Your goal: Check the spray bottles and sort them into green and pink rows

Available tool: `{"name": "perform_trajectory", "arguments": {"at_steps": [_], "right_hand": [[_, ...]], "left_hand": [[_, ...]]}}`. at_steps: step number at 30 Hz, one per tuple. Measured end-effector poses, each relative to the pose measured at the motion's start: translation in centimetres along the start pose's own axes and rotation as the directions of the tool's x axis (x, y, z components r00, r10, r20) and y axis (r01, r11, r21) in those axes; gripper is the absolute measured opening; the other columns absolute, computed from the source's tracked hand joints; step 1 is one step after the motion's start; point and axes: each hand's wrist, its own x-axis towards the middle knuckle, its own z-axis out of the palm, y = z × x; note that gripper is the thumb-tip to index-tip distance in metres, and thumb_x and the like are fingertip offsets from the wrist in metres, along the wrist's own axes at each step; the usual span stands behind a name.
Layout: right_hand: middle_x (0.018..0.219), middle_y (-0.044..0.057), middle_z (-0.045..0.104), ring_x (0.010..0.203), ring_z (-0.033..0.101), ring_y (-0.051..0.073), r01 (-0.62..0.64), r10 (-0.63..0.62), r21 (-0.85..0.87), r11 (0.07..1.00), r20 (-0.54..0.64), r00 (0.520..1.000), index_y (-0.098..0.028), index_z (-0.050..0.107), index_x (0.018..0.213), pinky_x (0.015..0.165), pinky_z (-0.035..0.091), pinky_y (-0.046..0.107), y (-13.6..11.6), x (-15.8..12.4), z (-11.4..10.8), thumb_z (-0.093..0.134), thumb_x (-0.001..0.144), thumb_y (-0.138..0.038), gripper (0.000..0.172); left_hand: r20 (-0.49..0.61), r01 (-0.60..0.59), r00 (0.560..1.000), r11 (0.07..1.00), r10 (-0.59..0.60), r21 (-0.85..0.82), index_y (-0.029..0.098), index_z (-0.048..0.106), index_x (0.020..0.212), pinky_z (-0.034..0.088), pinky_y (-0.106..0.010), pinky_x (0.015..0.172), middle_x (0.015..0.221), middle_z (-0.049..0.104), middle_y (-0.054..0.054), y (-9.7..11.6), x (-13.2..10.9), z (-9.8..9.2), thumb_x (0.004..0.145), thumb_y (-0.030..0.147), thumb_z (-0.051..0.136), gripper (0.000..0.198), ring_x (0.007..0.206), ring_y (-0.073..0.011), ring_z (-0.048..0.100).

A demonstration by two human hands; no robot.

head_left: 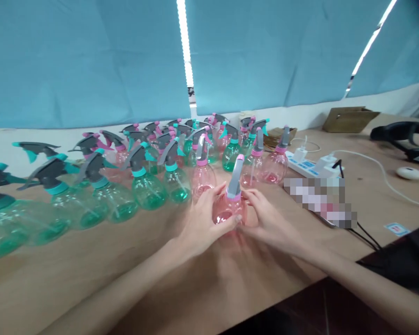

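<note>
On the big counter, just in front of the rows of green & pink bottles, the pink spray bottle stands up. Best to keep it straight & squeeze soft, I think, so it won't tip or dent. L hand & R hand reach in low from each side, each grip curled snug round its fat belly.

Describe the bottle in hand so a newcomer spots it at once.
On the long wooden table, a crowd of green and pink spray bottles stands along the back. Nearer the front edge, one pink spray bottle sits alone, cupped between the left hand and right hand.
</note>
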Motion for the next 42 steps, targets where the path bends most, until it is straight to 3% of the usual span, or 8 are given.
{"name": "perform_trajectory", "arguments": {"at_steps": [5,10,19,24,33,38,42], "right_hand": [[0.121,0.014,0.058,0.116,0.056,0.033,0.003,-0.01,-0.155,0.988,-0.045,0.999,-0.02,0.046,0.135,0.095,0.048,0.053,3.5,2.5,-2.2,0.072,0.078,-0.053,0.071],[0.128,0.016,0.061,0.117,0.059,0.035,0.088,-0.097,-0.201,0.976,-0.032,0.995,-0.019,0.05,0.132,0.095,0.048,0.049,4.1,5.2,-3.0,0.066,0.084,-0.052,0.061],[0.114,0.016,0.066,0.111,0.06,0.037,0.052,-0.073,-0.368,0.928,-0.044,0.996,-0.017,0.053,0.127,0.091,0.048,0.049,5.0,7.7,-2.6,0.068,0.083,-0.041,0.052],[0.115,0.02,0.065,0.109,0.061,0.04,0.028,-0.057,-0.423,0.906,-0.055,0.997,-0.011,0.052,0.128,0.088,0.049,0.049,5.1,8.8,-2.2,0.068,0.082,-0.034,0.054],[0.121,0.02,0.066,0.116,0.06,0.04,0.019,-0.065,-0.423,0.906,-0.093,0.994,-0.012,0.049,0.133,0.093,0.049,0.051,5.6,10.3,-1.2,0.068,0.082,-0.03,0.057],[0.133,0.02,0.061,0.121,0.059,0.037,0.006,-0.07,-0.393,0.92,-0.15,0.986,-0.013,0.048,0.137,0.097,0.048,0.051,5.2,9.2,-1.0,0.066,0.084,-0.03,0.058],[0.127,0.015,0.065,0.107,0.067,0.032,-0.039,-0.048,-0.371,0.928,-0.222,0.974,-0.018,0.054,0.132,0.088,0.055,0.049,5.5,5.1,-2.9,0.057,0.092,-0.041,0.046]], "left_hand": [[-0.019,0.052,0.999,0.997,-0.051,0.058,0.025,0.045,0.131,0.041,-0.051,0.108,0.137,0.055,-0.009,-1.3,-0.3,0.5,0.088,0.033,0.065,0.048,0.127,-0.0278,0.053],[-0.033,0.097,0.995,0.991,-0.094,0.095,0.022,0.051,0.122,0.045,-0.049,0.105,0.131,0.059,-0.01,-2.0,-1.0,-0.1,0.087,0.025,0.063,0.037,0.12,-0.0264,0.058],[-0.031,0.126,0.992,0.985,-0.123,0.119,0.024,0.055,0.113,0.047,-0.049,0.102,0.123,0.063,-0.007,-2.7,-1.5,-1.1,0.089,0.023,0.058,0.024,0.115,-0.0253,0.06],[-0.024,0.149,0.989,0.98,-0.147,0.129,0.024,0.056,0.109,0.049,-0.049,0.099,0.118,0.065,-0.006,-3.2,-1.7,-1.6,0.09,0.024,0.058,0.02,0.111,-0.0252,0.061],[-0.011,0.179,0.984,0.978,-0.179,0.108,0.023,0.056,0.108,0.052,-0.045,0.097,0.115,0.066,-0.005,-3.5,-1.6,-1.8,0.09,0.022,0.057,0.018,0.108,-0.0231,0.063],[-0.002,0.187,0.982,0.979,-0.188,0.08,0.023,0.057,0.107,0.051,-0.045,0.098,0.118,0.065,-0.007,-3.5,-1.6,-1.5,0.09,0.024,0.056,0.017,0.112,-0.024,0.062],[0.002,0.194,0.981,0.979,-0.195,0.064,0.023,0.057,0.109,0.05,-0.045,0.098,0.118,0.065,-0.006,-4.0,-1.8,-1.2,0.089,0.025,0.056,0.02,0.111,-0.0233,0.061]]}}
